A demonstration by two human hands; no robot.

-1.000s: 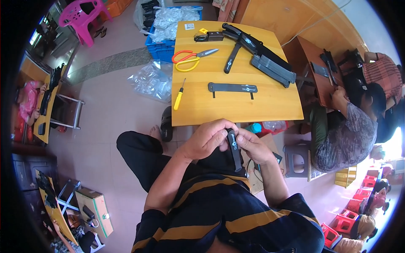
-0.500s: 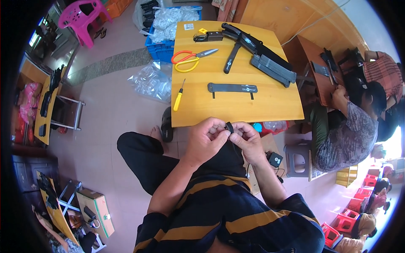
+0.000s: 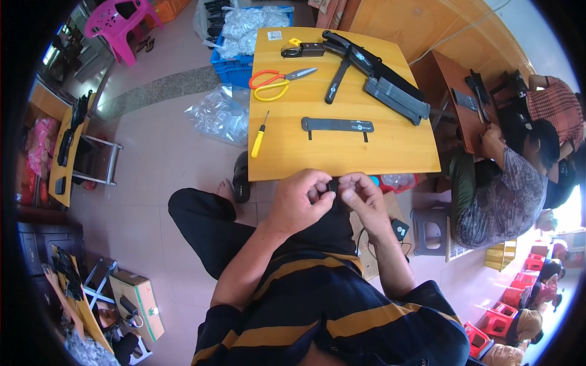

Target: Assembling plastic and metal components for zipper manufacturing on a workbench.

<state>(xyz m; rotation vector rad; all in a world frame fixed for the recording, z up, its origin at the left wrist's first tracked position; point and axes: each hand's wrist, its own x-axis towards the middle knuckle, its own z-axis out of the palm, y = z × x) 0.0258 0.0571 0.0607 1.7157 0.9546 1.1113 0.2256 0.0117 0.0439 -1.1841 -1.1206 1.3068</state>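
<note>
My left hand [image 3: 300, 201] and my right hand [image 3: 364, 199] meet just below the near edge of the yellow wooden table [image 3: 390, 152], both pinching a small black part [image 3: 332, 185] between the fingertips. Most of that part is hidden by my fingers. On the table ahead lies a flat black strap piece [image 3: 337, 125]. A yellow-handled screwdriver [image 3: 260, 139] lies to its left. Orange and yellow scissors [image 3: 276, 83] lie farther back.
A pile of black straps [image 3: 384, 79] covers the table's far right. A blue crate with clear bags [image 3: 235, 46] stands behind the table, more bags [image 3: 218, 116] on the floor. Another person [image 3: 494, 183] sits at a brown table on the right. A pink chair [image 3: 119, 24] stands far left.
The long black piece I held upright between my hands a second ago has turned or drawn in; only a small black end shows between my fingertips now, and my hands have closed together.
</note>
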